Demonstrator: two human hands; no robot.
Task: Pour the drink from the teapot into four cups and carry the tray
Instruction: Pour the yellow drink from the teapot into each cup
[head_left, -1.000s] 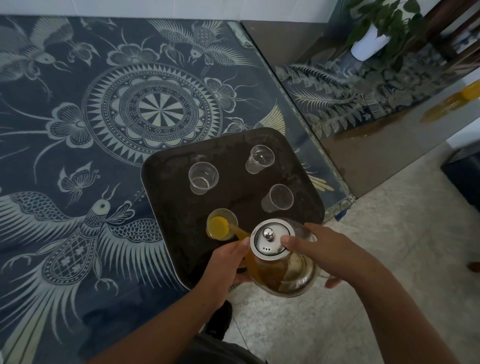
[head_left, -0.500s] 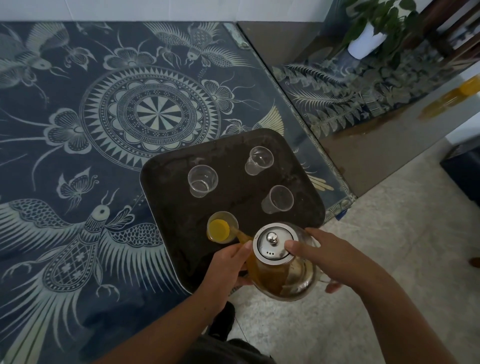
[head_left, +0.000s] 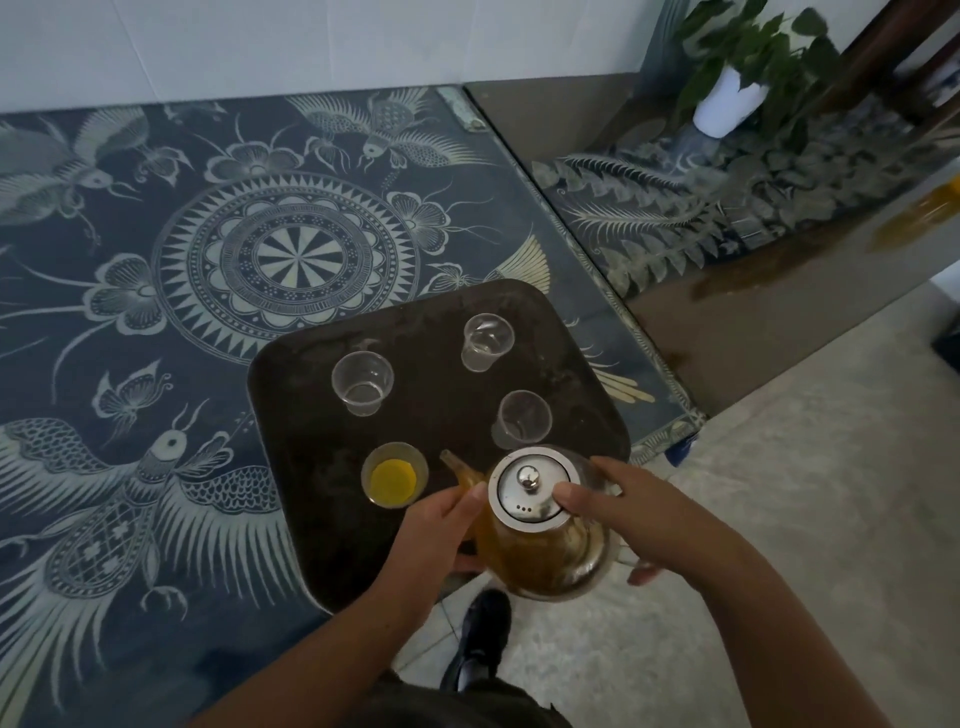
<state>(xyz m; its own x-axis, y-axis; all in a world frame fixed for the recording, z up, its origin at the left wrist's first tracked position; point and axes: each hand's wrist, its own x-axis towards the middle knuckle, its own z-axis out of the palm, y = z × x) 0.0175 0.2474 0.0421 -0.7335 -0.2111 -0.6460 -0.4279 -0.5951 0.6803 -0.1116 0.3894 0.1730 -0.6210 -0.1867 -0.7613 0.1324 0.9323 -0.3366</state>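
handle of teapot (head_left: 540, 551) mostly hidden under right hand (head_left: 644, 514); near edge of tray (head_left: 311, 519) covered by left hand (head_left: 441, 530) and teapot; plant (head_left: 753, 52) cropped by top edge.

Home: patterned tablecloth (head_left: 260, 260); potted plant (head_left: 737, 78); tiled floor (head_left: 779, 493)

no readable text, labels, brands or numbers anywhere

We count four cups: one filled cup (head_left: 395, 474) and three empty cups (head_left: 362, 383) (head_left: 487, 343) (head_left: 522, 420). We also count one teapot (head_left: 535, 545), one tray (head_left: 311, 519), two hands (head_left: 439, 535) (head_left: 641, 519).
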